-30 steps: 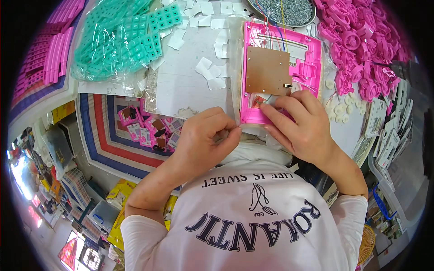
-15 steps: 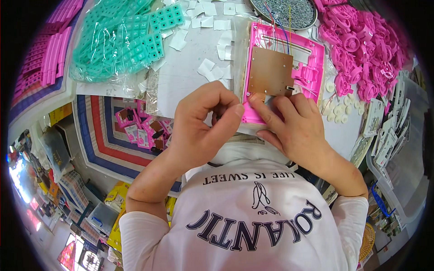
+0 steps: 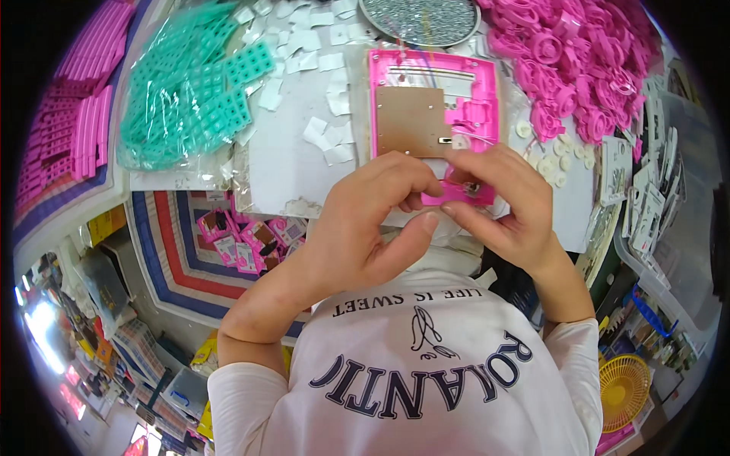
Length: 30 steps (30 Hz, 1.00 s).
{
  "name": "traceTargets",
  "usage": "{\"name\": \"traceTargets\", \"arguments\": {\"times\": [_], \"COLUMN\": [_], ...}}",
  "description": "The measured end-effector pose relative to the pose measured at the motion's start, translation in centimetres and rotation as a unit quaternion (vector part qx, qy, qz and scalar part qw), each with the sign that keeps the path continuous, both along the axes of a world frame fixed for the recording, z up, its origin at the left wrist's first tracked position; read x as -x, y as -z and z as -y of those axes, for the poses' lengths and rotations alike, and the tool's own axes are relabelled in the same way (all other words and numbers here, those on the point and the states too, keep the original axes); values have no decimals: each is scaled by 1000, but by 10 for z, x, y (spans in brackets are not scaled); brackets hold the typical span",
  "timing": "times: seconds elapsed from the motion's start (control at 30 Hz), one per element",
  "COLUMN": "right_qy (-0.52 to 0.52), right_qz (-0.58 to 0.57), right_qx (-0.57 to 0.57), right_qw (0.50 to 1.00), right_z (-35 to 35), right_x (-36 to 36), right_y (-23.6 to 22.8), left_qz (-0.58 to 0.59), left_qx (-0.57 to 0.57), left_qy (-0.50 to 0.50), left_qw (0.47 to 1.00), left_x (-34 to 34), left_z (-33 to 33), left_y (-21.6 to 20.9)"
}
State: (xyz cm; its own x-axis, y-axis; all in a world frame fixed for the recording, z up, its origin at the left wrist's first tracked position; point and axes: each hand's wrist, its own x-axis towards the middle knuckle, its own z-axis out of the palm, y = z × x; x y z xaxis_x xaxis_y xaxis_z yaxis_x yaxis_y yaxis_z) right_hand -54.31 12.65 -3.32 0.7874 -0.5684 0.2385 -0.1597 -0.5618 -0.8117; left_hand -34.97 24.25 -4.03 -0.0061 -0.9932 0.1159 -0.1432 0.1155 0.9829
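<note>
Since the earlier head-camera frames, the right hand (image 3: 513, 201) has shifted across the pink housing (image 3: 493, 99) from its near left corner toward its near right one, and the whole scene sits farther left.

From the head view, the white tabletop (image 3: 285, 171) is crowded. Turquoise key sheets (image 3: 186, 99) in clear plastic lie to the left, and loose white paper squares (image 3: 329, 140) are scattered between them and the housing. Beyond its far end stands a round tray of small metal parts (image 3: 422, 19); pink ring-shaped parts (image 3: 570, 61) heap up on the right, with pale discs (image 3: 561, 163) just beside the housing. Both hands block sight of its near edge.

The housing lies at the table's near side, open face up, its long axis running away from the person. A brown board (image 3: 411, 121) covers its left part. The left hand (image 3: 372, 216) is at the near edge, fingers curled, thumb apart from the forefinger. The right hand's fingers bend over the near right corner; whether they grip anything cannot be told.
</note>
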Motion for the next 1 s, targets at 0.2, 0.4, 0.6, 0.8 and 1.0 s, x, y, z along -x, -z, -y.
{"name": "traceTargets", "arguments": {"times": [0.2, 0.4, 0.6, 0.8, 1.0], "right_qy": [54, 38, 53, 26, -16], "right_qz": [-10, -45, -36, -231, -229], "right_qx": [-38, -115, -103, 66, 298], "right_qw": [998, 992, 993, 970, 926], "right_z": [-2, -25, -45, -30, 20], "right_x": [14, 29, 23, 27, 11], "right_y": [6, -3, 4, -11, -40], "left_qz": [70, 302, 382, 459, 464], "left_qx": [-22, 77, 96, 47, 23], "left_qy": [-3, -3, 154, 125, 172], "left_qw": [997, 950, 906, 879, 869], "left_x": [6, -33, -50, -33, -36], "left_z": [4, 46, 61, 62, 71], "left_y": [-4, 2, -3, -7, -19]}}
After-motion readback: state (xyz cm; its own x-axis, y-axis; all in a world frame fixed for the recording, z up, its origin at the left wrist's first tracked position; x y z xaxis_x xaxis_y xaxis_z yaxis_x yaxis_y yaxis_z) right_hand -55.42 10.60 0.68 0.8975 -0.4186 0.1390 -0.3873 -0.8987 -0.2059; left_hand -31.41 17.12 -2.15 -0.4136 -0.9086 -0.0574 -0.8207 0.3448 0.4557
